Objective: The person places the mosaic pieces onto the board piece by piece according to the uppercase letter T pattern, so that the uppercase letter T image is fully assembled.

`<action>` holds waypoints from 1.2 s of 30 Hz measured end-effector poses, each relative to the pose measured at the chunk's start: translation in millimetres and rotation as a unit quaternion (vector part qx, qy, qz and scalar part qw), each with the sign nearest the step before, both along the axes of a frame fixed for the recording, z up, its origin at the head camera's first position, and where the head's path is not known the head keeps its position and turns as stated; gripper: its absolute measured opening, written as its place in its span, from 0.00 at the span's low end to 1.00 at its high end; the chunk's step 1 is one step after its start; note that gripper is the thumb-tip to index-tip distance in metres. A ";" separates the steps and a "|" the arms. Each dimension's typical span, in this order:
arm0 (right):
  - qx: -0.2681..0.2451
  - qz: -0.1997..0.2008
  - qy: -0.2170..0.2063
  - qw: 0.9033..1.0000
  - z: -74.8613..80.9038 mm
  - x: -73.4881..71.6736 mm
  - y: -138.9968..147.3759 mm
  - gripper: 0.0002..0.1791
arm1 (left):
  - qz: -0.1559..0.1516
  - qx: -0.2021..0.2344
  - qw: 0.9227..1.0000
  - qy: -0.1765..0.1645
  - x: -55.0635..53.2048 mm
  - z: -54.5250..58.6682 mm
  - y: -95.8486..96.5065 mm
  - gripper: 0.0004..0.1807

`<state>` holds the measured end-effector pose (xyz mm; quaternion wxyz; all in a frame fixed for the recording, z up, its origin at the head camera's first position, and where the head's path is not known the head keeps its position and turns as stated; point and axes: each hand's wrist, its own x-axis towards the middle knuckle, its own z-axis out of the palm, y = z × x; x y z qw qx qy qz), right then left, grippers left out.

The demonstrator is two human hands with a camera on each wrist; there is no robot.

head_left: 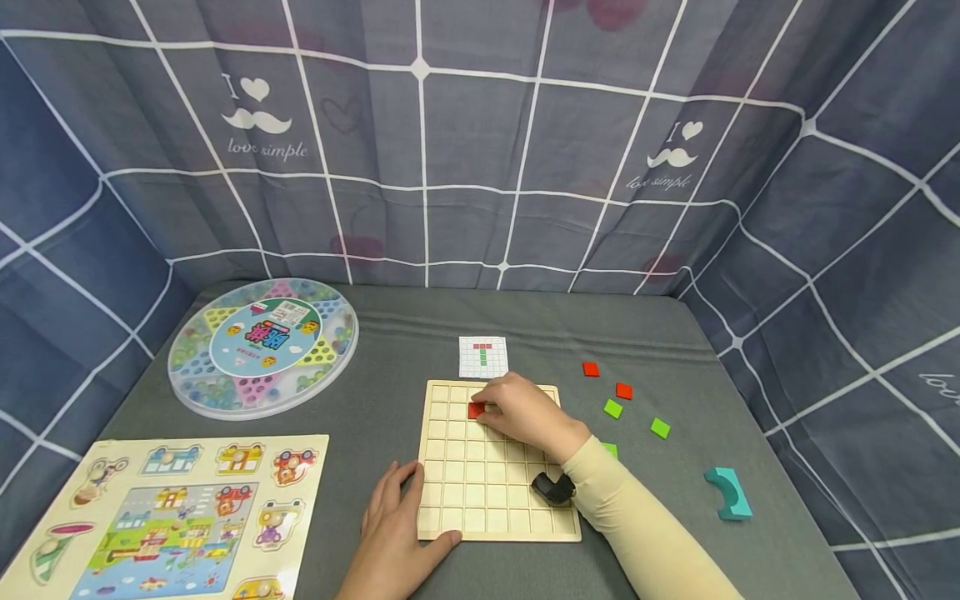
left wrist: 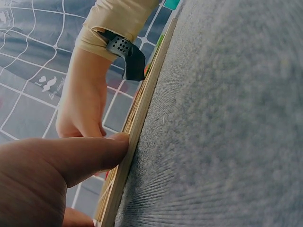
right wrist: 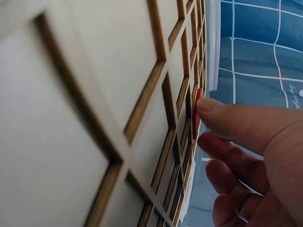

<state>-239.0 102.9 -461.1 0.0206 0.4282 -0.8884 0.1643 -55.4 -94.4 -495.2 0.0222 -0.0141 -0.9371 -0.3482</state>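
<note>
A pale wooden grid board (head_left: 450, 496) lies flat on the grey cloth. My right hand (head_left: 525, 412) reaches over its far part and pinches a red square tile (head_left: 476, 410) at a cell near the far edge. In the right wrist view the thumb (right wrist: 220, 113) lies against the red tile (right wrist: 196, 118). My left hand (head_left: 397, 533) rests at the board's near left corner, fingers along the left side and a straight thumb (left wrist: 104, 150) touching the near edge. Just beyond the board lies a small pattern card (head_left: 469, 367) with a red and green T.
Loose red tiles (head_left: 591, 369) and green tiles (head_left: 660, 428) lie right of the board, one partly behind the right sleeve. A teal arch block (head_left: 729, 493) sits farther right. At left are a round marble game box (head_left: 337, 367) and a wooden picture puzzle (head_left: 307, 475).
</note>
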 end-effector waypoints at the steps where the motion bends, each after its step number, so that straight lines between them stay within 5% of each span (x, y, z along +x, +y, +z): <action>1: -0.003 0.000 0.000 1.000 0.5 0.1 0.3 0.12 | 0.000 0.000 1.000 0.000 0.0 -0.1 0.1 0.52; 8: -0.018 -0.010 0.005 1.000 8.4 1.3 9.8 0.14 | 0.002 0.002 1.000 -0.006 -0.4 0.6 0.2 0.52; 20: -0.059 -0.131 -0.020 0.989 32.2 0.0 63.5 0.20 | 0.001 0.006 1.000 0.007 0.3 -0.6 0.4 0.52; 36: -0.061 -0.251 -0.032 0.966 22.5 -7.8 151.8 0.23 | 0.000 0.010 1.000 0.010 0.1 -2.5 -0.2 0.53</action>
